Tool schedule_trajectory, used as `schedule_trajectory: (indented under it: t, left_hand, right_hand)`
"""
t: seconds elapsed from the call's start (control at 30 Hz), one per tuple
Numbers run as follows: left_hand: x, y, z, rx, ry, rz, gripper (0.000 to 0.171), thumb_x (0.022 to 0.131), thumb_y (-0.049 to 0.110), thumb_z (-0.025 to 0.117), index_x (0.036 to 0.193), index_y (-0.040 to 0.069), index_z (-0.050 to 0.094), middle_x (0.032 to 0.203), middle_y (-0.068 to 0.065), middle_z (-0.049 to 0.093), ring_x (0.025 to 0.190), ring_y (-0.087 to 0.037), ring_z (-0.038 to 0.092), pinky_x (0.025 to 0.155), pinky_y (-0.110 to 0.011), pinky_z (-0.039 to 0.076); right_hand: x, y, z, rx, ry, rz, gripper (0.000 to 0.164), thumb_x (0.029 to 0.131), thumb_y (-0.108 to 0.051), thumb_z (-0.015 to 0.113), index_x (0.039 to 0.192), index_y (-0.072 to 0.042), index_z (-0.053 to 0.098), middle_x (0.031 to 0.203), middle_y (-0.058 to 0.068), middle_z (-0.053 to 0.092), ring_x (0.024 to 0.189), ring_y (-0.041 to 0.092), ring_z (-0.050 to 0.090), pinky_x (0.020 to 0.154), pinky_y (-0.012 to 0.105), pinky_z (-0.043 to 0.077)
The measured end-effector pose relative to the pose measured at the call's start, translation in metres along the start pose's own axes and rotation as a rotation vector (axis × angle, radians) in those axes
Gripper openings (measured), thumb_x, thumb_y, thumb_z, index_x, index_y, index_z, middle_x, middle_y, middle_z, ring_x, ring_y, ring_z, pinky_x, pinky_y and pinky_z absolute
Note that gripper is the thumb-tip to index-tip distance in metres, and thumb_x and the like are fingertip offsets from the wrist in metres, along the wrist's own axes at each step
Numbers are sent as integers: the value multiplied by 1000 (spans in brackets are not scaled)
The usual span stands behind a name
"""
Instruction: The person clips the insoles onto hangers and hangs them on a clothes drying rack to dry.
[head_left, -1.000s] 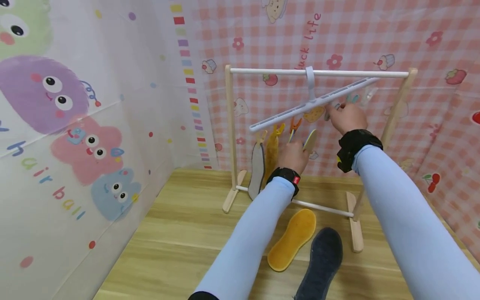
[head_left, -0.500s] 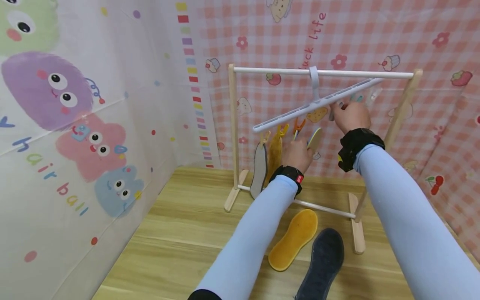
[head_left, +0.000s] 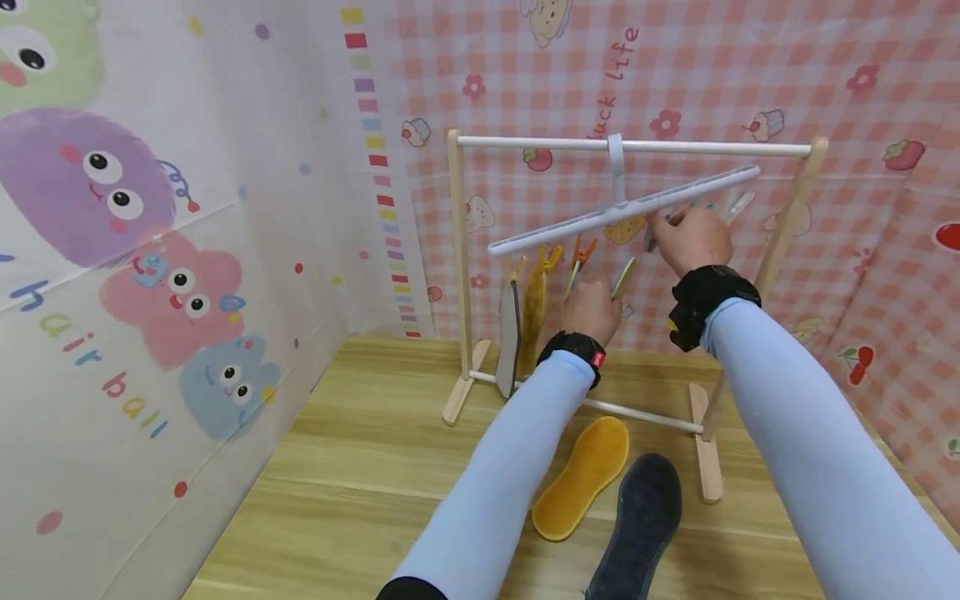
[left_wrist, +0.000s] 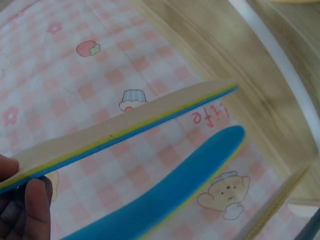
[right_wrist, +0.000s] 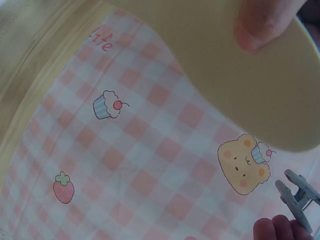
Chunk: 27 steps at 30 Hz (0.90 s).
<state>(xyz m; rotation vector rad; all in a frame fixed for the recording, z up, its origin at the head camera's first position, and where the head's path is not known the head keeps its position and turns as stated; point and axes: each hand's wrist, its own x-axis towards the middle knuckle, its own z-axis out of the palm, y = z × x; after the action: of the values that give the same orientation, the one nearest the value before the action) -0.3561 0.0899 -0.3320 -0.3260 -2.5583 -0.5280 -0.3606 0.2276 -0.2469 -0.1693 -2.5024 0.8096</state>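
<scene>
My left hand [head_left: 591, 312] pinches an insole [left_wrist: 120, 132] by its edge, thumb on its beige face; a yellow layer and a blue underside show along the side. My right hand [head_left: 693, 237] grips a grey clothespin [right_wrist: 299, 195] under the right arm of a pale hanger [head_left: 570, 229]. The clothespin's jaws stand apart from the insole in the right wrist view. The hanger hooks over the rack's white top rod [head_left: 540, 144] and tilts, right end higher. From its left part hang a grey insole [head_left: 508, 342], a yellow insole [head_left: 533, 312] and a blue insole [left_wrist: 185, 185] under an orange clothespin [head_left: 582, 252].
On the wooden table [head_left: 360, 467] lie a yellow insole [head_left: 581, 479] and a dark insole [head_left: 641, 525], in front of the rack. A wooden post [head_left: 787, 217] stands right of my right hand. A clear clothespin [head_left: 741, 206] hangs by the hanger's right end. Checked cloth hangs behind.
The hanger has tilted back a little toward level, its right end lower and its left end higher. The insole in my left hand has turned more edge-on. Both hands keep their holds.
</scene>
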Motion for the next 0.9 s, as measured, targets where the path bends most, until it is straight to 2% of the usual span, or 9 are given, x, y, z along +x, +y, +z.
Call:
schedule_trajectory:
  t: [0.17,0.3,0.5,0.77,0.9]
  left_hand:
    - [-2,3,2,58,-14,25,23,88,39,75,93,17,69,74,3,68,65,-14,66,57,-30,52]
    - [-3,3,5,91,-16,49,27,89,42,73,97,16,69,81,2,71,69,-15,68,63,-31,54]
    - [-5,2,6,63,-5,24,27,90,41,72,97,15,69,85,1,73,71,-16,69,65,-32,55]
    - [-1,1,3,80,11,25,24,89,38,74,96,15,70,81,1,71,68,-16,68,64,-32,54]
    - [1,1,1,84,28,21,23,89,37,74,91,15,69,73,2,67,61,-15,65,59,-31,52]
  right_hand:
    - [-4,-2,3,-34,4,-29,68,97,-61,44,79,-1,70,56,7,55,56,24,47,51,36,32]
    - [-9,-7,6,-56,38,-52,66,98,-58,45,72,-2,68,54,7,54,53,23,46,49,36,31]
    - [-15,-13,10,-51,87,-73,64,99,-54,48,60,-5,58,49,5,47,48,22,44,43,33,28]
    - [-17,-19,13,-46,101,-73,58,98,-52,50,61,-7,60,55,7,57,53,24,49,47,36,30]
    - [-19,-23,15,-44,117,-93,57,97,-49,52,57,-9,55,49,3,48,51,23,46,46,35,28]
